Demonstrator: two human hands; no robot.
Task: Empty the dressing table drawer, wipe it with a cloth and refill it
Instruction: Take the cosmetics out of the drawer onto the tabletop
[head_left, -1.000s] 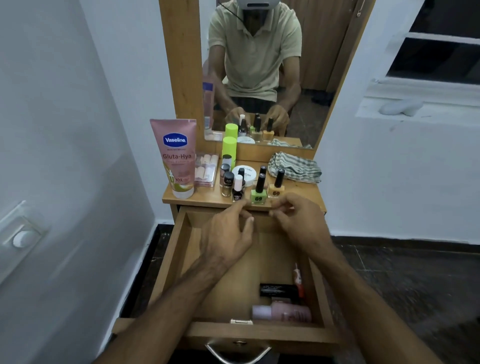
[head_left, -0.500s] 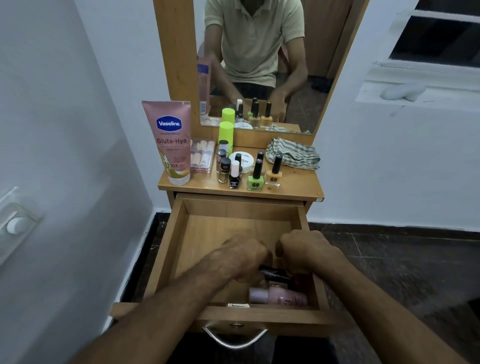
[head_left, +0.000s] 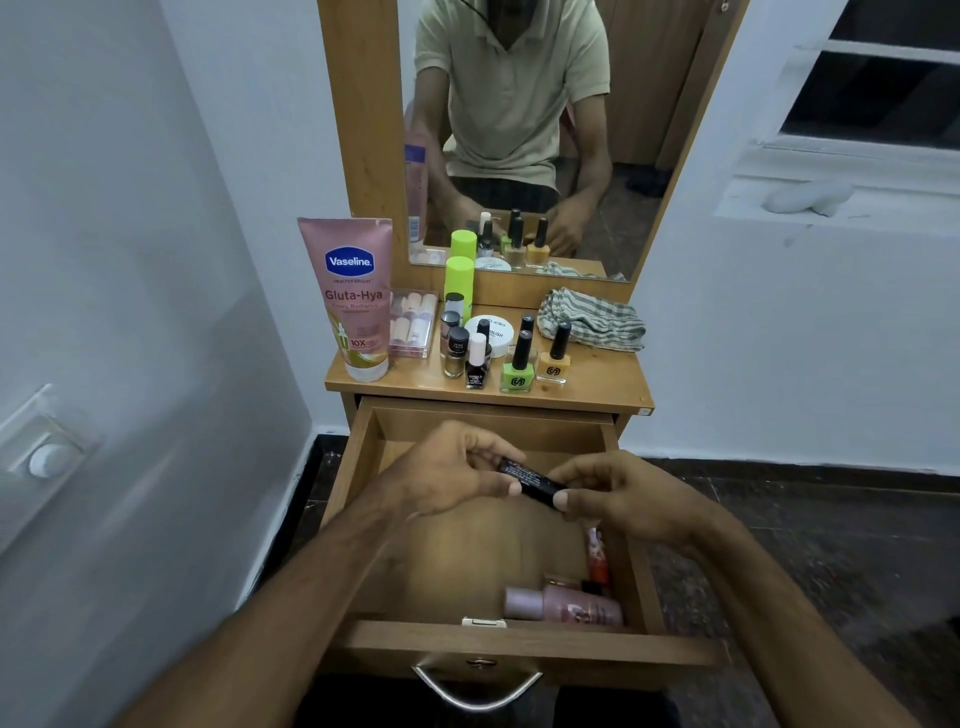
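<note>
Your left hand (head_left: 447, 470): held over the open drawer (head_left: 363, 467), thumb and curled fingers pinching the far end of a slim black tube (head_left: 530, 477).
Your right hand (head_left: 623, 499): pinching the near end of the same tube between thumb and fingertips.
Black tube: held level in the air between your hands, above the drawer's floor, touching nothing else.
Drawer: pulled out; a pink bottle (head_left: 563, 605) lies at its front right corner, with a red-orange tube (head_left: 597, 558) along the right wall.
Table top (head_left: 608, 382): you have a Vaseline tube (head_left: 350, 299), nail polish bottles (head_left: 517, 364), a white jar (head_left: 493, 330) and a striped cloth (head_left: 592, 317) standing there.
</note>
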